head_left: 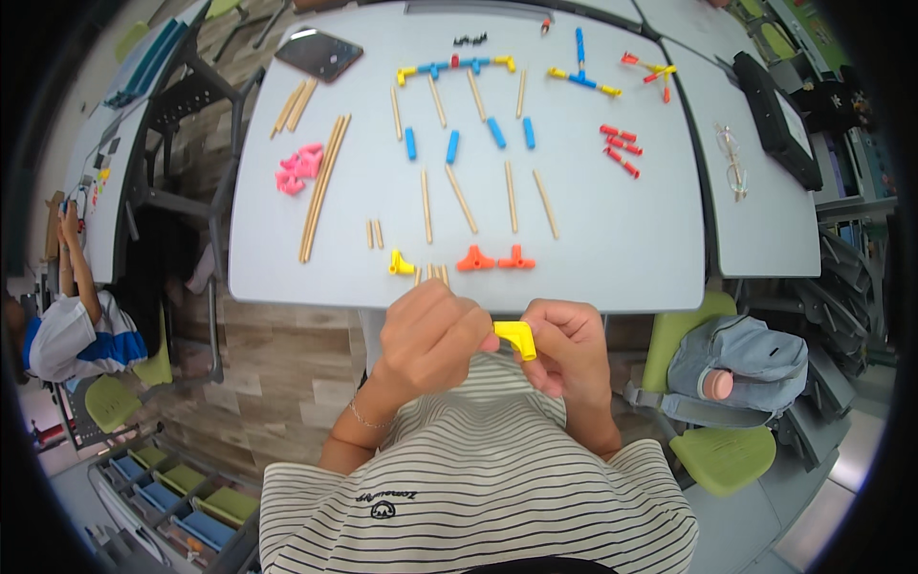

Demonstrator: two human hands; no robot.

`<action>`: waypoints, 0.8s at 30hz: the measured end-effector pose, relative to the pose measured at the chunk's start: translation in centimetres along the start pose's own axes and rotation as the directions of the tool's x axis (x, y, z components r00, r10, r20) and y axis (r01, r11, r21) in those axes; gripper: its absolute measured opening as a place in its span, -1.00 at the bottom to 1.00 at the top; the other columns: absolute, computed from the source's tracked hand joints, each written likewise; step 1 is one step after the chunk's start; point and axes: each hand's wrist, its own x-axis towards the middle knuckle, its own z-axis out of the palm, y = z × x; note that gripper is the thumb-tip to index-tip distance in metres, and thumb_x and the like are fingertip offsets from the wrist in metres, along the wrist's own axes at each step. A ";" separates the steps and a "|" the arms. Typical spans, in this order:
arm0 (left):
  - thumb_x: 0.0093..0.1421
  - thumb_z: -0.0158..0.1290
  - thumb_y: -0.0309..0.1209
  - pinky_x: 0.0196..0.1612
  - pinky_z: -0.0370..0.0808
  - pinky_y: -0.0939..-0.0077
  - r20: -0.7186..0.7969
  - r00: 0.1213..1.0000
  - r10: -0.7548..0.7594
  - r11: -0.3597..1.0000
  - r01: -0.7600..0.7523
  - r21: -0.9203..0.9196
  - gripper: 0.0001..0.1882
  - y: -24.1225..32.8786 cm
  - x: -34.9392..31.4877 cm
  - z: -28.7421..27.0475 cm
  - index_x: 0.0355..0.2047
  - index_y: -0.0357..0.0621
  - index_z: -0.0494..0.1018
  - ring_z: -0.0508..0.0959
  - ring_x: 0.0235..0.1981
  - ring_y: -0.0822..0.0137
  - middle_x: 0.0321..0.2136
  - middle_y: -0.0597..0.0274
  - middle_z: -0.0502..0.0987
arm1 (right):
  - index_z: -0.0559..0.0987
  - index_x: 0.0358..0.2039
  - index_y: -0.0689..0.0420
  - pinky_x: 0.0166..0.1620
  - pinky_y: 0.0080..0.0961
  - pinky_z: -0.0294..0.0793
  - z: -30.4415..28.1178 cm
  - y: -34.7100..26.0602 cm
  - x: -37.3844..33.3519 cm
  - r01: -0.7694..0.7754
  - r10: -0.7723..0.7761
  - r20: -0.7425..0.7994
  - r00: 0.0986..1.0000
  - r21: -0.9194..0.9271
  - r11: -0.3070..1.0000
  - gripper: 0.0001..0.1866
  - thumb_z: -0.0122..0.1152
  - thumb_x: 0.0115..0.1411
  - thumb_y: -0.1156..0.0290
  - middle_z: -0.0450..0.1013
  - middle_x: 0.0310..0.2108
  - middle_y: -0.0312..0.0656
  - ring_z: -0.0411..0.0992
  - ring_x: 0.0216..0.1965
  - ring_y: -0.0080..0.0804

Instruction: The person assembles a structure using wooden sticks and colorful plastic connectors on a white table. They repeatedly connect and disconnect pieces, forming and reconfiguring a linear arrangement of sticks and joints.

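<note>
Just off the table's near edge, I hold a yellow elbow-shaped plastic connector between my two hands. My right hand pinches its bent end. My left hand is closed at the other end, its fingertips hiding that tip. Past the left knuckles, short wooden sticks lie partly covered. Another yellow connector rests close by, with an orange connector and a second orange connector to its right. Farther up, several wooden sticks and blue tubes are laid out in rows.
A joined blue-and-yellow bar sits at the far side of the white table. Pink connectors, long sticks and a black phone are left; red pieces lie right. A backpack rests on a chair.
</note>
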 end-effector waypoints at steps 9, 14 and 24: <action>0.13 0.28 -0.34 -0.61 0.26 0.45 0.038 0.992 0.123 0.980 -0.127 0.156 -0.76 -1.2 0.7 -0.5 -0.48 -0.19 0.46 0.32 -0.65 0.30 -0.60 0.28 0.45 | 0.53 -0.51 0.27 -0.72 -0.70 0.05 1.5 -2.0 0.0 0.064 -0.094 -0.086 0.992 -0.302 0.951 -0.70 0.20 0.36 0.40 0.38 -0.76 -0.30 0.18 -0.81 -0.73; 0.14 0.28 -0.27 -0.62 0.25 0.49 0.024 0.986 0.162 0.972 -0.164 0.170 -0.71 -1.6 0.9 -0.7 -0.48 -0.19 0.45 0.31 -0.64 0.32 -0.59 0.29 0.46 | 0.55 -0.54 0.25 -0.70 -0.70 0.06 2.2 -2.5 0.3 0.100 -0.156 -0.101 0.983 -0.422 0.901 -0.69 0.27 0.32 0.37 0.39 -0.76 -0.33 0.19 -0.79 -0.76; 0.11 0.31 -0.26 -0.61 0.24 0.55 -0.004 0.928 0.373 0.898 -0.360 0.254 -0.71 -2.5 3.2 -1.1 -0.46 -0.17 0.46 0.33 -0.61 0.39 -0.55 0.31 0.50 | 0.59 -0.42 0.26 -0.62 -0.73 0.16 2.7 -3.8 0.7 0.155 -0.212 -0.056 0.976 -0.508 0.848 -0.75 0.17 0.38 0.39 0.41 -0.69 -0.34 0.27 -0.70 -0.76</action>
